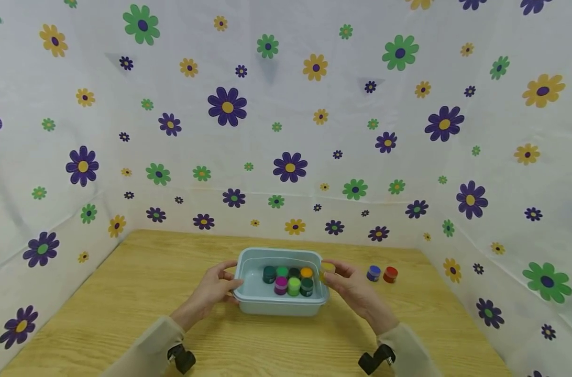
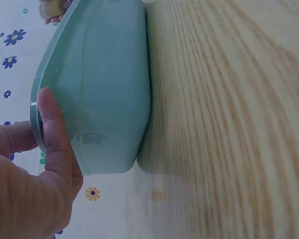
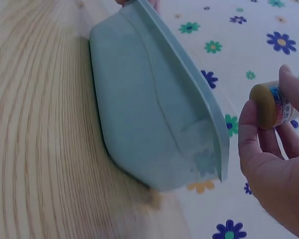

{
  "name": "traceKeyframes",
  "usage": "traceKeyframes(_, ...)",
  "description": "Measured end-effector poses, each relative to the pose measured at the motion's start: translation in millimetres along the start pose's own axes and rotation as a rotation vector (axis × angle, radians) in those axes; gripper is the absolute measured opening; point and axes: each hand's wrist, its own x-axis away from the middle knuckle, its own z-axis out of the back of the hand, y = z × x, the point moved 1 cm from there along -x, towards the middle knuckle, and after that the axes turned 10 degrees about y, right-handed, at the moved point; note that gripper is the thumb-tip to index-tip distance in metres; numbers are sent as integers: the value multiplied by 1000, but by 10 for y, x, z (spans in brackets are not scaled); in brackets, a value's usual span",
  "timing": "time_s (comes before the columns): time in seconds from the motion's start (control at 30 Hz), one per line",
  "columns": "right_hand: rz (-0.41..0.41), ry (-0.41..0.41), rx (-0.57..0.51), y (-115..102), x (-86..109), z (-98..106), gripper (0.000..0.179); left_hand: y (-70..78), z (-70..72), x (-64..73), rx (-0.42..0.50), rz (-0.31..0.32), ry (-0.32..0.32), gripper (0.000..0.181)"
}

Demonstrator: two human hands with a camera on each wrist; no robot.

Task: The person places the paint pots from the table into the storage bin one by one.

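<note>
A pale blue-green plastic tub [image 1: 281,309] stands on the table in the head view. My left hand [image 1: 213,287] grips its left rim, thumb on one side and fingers on the other, as the left wrist view also shows. In my right hand [image 1: 356,293] a small mustard-yellow paint jar [image 3: 269,105] is pinched between thumb and fingers, held up beside the tub's right rim. Inside the tub, several paint jars stand grouped toward the right, among them a magenta jar [image 1: 281,285], a lime jar [image 1: 294,286] and an orange jar [image 1: 307,274].
To the right of my right hand, a blue paint jar [image 1: 373,273] and a red paint jar [image 1: 390,275] stand on the wooden table [image 1: 173,262]. A white flower-patterned cloth [image 1: 286,131] encloses the table at the back and sides.
</note>
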Motion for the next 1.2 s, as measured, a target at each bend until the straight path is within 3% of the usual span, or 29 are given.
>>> traceKeyframes(0.13,10,-27,19,2,-8,-141,28,10,5,5,7,-4,-2,57)
traceKeyframes(0.37,11,-44,136,13,-86,-332,52,-17,-7,-16,13,12,-3,56)
traceKeyframes(0.87,13,-59,338,143,-370,-760,47,-46,0,-24,3,-1,1,56)
traceKeyframes(1.2,21,-96,420,201,-459,-910,47,-58,-6,-28,6,-11,6,58)
